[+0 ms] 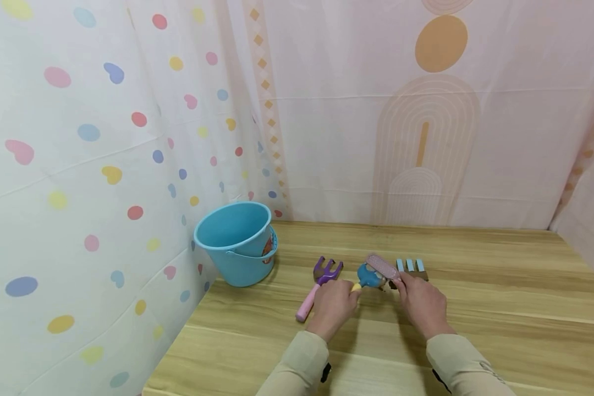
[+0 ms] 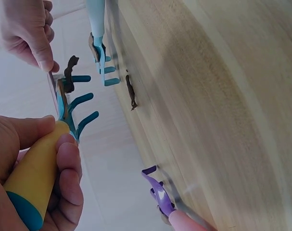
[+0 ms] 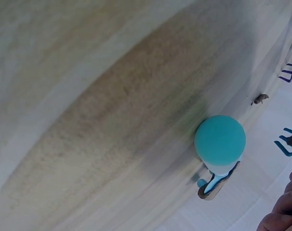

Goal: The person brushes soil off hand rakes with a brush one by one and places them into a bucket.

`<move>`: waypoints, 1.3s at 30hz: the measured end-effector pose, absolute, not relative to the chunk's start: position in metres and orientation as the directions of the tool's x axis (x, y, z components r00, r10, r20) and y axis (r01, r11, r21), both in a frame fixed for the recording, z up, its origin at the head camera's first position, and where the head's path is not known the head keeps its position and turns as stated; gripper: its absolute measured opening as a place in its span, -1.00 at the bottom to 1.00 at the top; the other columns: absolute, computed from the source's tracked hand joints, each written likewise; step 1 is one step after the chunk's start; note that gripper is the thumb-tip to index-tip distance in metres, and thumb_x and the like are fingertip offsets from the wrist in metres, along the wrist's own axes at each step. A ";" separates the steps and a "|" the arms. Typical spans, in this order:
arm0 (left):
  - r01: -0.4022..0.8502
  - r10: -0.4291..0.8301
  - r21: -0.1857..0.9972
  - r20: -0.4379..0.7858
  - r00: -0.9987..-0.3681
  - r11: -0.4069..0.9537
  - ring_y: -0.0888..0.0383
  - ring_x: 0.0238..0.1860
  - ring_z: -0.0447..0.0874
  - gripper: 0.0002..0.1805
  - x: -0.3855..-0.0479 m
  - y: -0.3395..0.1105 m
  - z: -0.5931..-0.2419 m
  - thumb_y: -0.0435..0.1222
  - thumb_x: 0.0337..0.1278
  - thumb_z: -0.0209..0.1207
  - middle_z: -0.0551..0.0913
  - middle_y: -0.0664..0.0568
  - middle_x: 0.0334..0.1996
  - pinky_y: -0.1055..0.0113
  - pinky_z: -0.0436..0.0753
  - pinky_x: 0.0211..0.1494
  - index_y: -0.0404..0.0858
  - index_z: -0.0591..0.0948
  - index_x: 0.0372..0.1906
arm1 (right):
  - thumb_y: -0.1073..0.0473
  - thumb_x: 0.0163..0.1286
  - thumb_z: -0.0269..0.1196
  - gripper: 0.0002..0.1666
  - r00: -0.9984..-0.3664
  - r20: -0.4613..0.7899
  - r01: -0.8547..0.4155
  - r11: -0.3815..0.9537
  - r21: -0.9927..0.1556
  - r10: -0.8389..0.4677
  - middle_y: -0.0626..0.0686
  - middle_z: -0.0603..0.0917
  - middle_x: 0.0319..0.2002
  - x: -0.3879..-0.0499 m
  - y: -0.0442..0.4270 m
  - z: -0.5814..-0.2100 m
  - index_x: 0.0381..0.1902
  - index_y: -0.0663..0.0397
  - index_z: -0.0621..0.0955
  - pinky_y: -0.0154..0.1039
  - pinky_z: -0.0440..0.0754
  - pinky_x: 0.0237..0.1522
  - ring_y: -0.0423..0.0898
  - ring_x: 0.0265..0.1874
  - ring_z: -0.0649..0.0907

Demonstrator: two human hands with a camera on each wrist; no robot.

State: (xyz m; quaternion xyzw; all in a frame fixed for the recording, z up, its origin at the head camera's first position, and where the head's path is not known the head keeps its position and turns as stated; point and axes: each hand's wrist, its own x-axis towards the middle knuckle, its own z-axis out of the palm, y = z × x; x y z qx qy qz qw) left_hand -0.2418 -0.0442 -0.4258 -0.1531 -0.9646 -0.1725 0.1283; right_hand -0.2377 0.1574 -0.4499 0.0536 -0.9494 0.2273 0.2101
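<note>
My left hand (image 1: 333, 308) grips the yellow handle (image 2: 37, 166) of a small toy rake, its blue head (image 1: 370, 276) raised above the table. Brown mud-like stuff (image 2: 71, 74) clings to that head. In my right hand (image 1: 424, 306) is a pinkish flat brush (image 1: 382, 267), pinched at one end and lying against the blue head. The left wrist view shows the brush nearly edge-on; the right wrist view shows only some fingers (image 3: 285, 207) of the right hand. A purple fork-like rake (image 1: 328, 272) with a pink handle (image 1: 307, 303) lies beside my left hand.
A light-blue rake (image 1: 410, 265) with brown stuff on it lies behind my right hand. One brown clump (image 2: 131, 92) is on the wooden table (image 1: 515, 308). A blue bucket (image 1: 242, 264) stands at the back left, near the dotted curtain (image 1: 94, 220).
</note>
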 end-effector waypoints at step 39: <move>0.254 0.160 0.377 0.264 -0.951 0.891 0.19 -0.60 0.41 -0.63 -0.248 -0.049 -0.424 -0.15 0.29 0.17 0.40 0.20 -0.73 0.26 0.38 -0.53 -0.09 0.51 -0.67 | 0.08 0.44 0.25 -0.77 -0.875 0.483 -0.254 0.879 -0.404 -0.031 0.19 0.73 -0.37 -0.220 0.151 -0.445 -0.11 0.11 0.69 0.08 0.53 -0.62 0.18 -0.48 0.70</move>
